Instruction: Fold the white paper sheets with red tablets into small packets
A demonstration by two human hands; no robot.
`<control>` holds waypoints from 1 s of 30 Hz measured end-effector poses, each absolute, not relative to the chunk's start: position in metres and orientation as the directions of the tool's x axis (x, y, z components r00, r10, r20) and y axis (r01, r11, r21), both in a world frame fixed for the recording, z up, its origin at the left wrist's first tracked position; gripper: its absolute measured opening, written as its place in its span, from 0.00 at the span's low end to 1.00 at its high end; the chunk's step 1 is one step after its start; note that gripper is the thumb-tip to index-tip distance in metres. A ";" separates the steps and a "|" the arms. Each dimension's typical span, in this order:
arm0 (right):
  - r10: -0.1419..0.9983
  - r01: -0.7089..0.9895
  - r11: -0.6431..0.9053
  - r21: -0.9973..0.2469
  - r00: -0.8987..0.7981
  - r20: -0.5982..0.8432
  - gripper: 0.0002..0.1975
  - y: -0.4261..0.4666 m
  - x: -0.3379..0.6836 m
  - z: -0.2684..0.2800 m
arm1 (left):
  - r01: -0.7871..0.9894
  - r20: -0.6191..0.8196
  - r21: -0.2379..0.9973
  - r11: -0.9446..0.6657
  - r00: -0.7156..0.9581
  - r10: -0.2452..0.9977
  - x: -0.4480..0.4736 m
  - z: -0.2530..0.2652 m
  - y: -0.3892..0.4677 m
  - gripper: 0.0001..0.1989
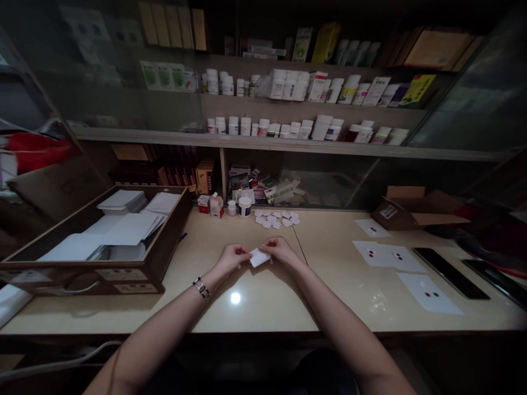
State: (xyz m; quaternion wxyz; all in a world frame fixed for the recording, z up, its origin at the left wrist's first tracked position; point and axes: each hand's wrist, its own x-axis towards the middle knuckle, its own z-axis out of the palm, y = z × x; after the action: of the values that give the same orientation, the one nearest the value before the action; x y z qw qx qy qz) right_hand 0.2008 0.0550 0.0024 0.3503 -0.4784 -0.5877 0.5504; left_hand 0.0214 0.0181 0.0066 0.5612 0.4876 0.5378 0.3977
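Stacks of white paper (123, 227) filled a wooden drawer (152, 274) at the left end of the pale, glossy surface (337, 269), its handled front facing the near edge. A cardboard box (395, 215) stood with its flaps raised by the far right corner, its inside too dark to read. Along the far edge, left of the middle, stood two small cartons (203, 204), a small white bottle (231, 208) and a larger white tub (244, 207) with a dark blue label; right beside them lay a loose cluster of flat white folded packets (275, 219). Toward the right end, thin paper sheets (430, 299) lay flat, bearing round dark red tablets (432, 295) and paler pieces, just beside a smooth black slab (450, 272). A small folded paper (259, 258) was held above the middle of the surface, between the far and near edges. Both forearms angled inward from the near edge; the left hand (231, 258), with a metal-linked band (201, 287) at its wrist, had thumb and fingers pinched on the paper's left side, while the right hand (280, 250) had its fingers clamped on the right side.
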 end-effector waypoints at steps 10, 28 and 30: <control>0.924 0.116 -0.092 -0.989 -0.360 -0.128 0.21 0.050 0.196 0.006 | -0.080 -0.187 0.979 0.189 0.037 0.982 0.021 0.001 0.018 0.11; 0.884 0.397 0.352 -0.848 -0.438 0.161 0.10 0.044 0.196 -0.003 | 0.332 0.288 0.907 -0.260 -0.039 0.957 0.019 0.006 0.012 0.15; 0.880 0.395 0.383 -0.835 -0.430 0.201 0.09 0.045 0.195 -0.005 | 0.145 0.081 0.987 -0.072 -0.055 0.995 0.022 0.002 0.016 0.15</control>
State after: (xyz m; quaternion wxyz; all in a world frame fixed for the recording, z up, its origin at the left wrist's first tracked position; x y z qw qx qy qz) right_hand 0.1953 0.0450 -0.0047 0.3321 -0.4182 -0.7623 0.3656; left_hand 0.0217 0.0164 0.0019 0.4281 0.5379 0.5299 0.4966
